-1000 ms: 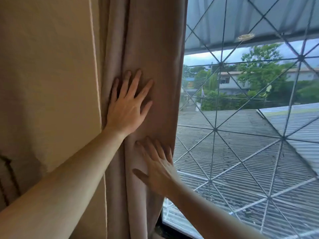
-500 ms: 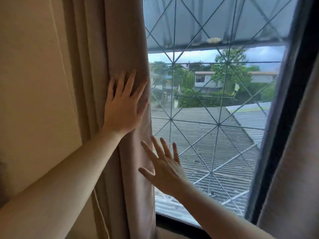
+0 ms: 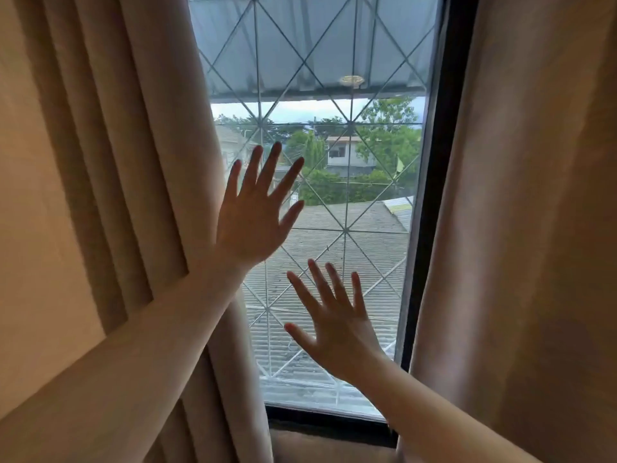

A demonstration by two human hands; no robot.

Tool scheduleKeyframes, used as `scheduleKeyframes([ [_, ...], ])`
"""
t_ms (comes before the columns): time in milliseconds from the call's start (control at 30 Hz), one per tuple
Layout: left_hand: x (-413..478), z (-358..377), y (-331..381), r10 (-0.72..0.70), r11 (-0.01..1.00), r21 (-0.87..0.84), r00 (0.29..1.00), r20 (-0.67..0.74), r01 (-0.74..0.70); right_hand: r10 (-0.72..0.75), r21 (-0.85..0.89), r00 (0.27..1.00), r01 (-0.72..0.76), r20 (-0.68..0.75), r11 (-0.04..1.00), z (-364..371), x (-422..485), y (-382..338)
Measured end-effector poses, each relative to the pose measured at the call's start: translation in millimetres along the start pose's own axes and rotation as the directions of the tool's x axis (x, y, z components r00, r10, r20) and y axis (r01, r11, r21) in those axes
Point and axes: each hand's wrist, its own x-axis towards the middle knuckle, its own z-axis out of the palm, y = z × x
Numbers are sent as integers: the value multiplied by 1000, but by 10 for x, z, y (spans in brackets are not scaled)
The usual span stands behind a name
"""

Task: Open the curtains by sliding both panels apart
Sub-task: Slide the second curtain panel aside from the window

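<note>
Curtain panels hang parted: left panel (image 3: 140,182) bunched at left, right panel (image 3: 521,228) at right. Right hand (image 3: 337,324) and left hand (image 3: 252,215) are raised between them, fingers spread, gripping nothing. Beyond stands the window grille (image 3: 347,121), then rooftops.

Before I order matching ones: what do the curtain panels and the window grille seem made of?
Left curtain panel and right curtain panel: beige woven fabric, matte, probably thick, judging by soft deep folds. Window grille: thin pale bars, likely painted metal, crossing in rigid diagonals.
</note>
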Motion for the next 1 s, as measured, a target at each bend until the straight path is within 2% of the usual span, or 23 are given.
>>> scheduleKeyframes([
  [167, 292, 171, 400, 85, 990, -107, 995, -55, -91, 95, -122, 994, -100, -53, 987, -148, -131, 285],
  [333, 700, 346, 754, 172, 965, -185, 981, -95, -187, 178, -171, 977, -196, -114, 966, -384, -171, 534],
  [500, 1002, 455, 1112, 191, 934, -272, 966, -174, -234, 266, -257, 946, -309, -187, 916, -553, -197, 701],
  [867, 1484, 432, 1936, 224, 781, -501, 916, -333, -373, 408, -385, 840, -530, -357, 755, -863, -415, 985],
  [1000, 1534, 413, 2206, 227, 728, -555, 906, -357, -401, 457, -413, 816, -575, -356, 706, -953, -492, 1142],
])
